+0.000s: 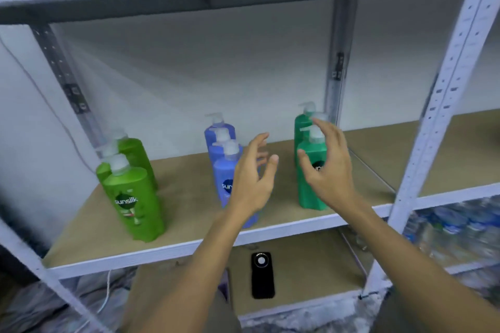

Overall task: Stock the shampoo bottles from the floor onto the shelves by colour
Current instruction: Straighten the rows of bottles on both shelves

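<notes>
Both hands, left (250, 178) and right (328, 162), are hovering with loose fingers before the shelf (189, 213), where lime (135, 197), blue (226, 170) and green bottles (311, 186) are standing in three rows.

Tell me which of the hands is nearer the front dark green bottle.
The right hand. It is open right in front of the front dark green bottle, overlapping it in view. The left hand is off to its left, in front of the blue bottles.
</notes>
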A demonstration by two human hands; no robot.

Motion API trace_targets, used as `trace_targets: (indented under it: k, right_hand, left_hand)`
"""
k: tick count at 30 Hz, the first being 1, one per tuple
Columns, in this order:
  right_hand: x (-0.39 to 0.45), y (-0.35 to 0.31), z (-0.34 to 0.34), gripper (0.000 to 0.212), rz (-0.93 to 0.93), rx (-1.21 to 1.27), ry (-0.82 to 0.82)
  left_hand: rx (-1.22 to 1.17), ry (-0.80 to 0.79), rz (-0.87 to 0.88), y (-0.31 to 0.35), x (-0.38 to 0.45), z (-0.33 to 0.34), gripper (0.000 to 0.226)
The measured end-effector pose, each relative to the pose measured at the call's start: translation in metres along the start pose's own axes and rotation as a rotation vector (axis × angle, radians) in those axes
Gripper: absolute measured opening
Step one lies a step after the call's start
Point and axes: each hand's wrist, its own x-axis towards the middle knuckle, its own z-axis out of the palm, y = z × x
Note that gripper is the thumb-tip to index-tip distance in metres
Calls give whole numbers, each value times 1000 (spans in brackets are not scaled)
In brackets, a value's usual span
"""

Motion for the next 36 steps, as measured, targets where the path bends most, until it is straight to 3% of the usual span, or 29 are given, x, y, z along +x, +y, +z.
trace_targets:
  k: [5,10,15,20,26,30,36]
  right_hand:
    - [-17,52,-6,73,154,-37,-19]
    - [-18,88,-7,77,312,128,-146]
    - [-8,105,-8,73,330,247,-150]
    - [-7,113,-10,68,352,316,-104]
    - [-2,132,-30,66,384,316,-67]
    - [3,148,-51,67,406,340,-54]
    - [8,163,-65,67,413,328,-37]
  left_hand:
    - [49,-53,-78,-41,13,47,57]
    - [79,-96,-134,-66,30,73,63]
    - [56,-83,-172,-68,46,90,70]
    - [-8,-28,-204,-66,48,101,49]
    - [-117,-9,-204,-68,61,136,52]
    - [-49,-43,-137,-68,69,151,54]
    - [-12,45,-153,-77,84,168,50]
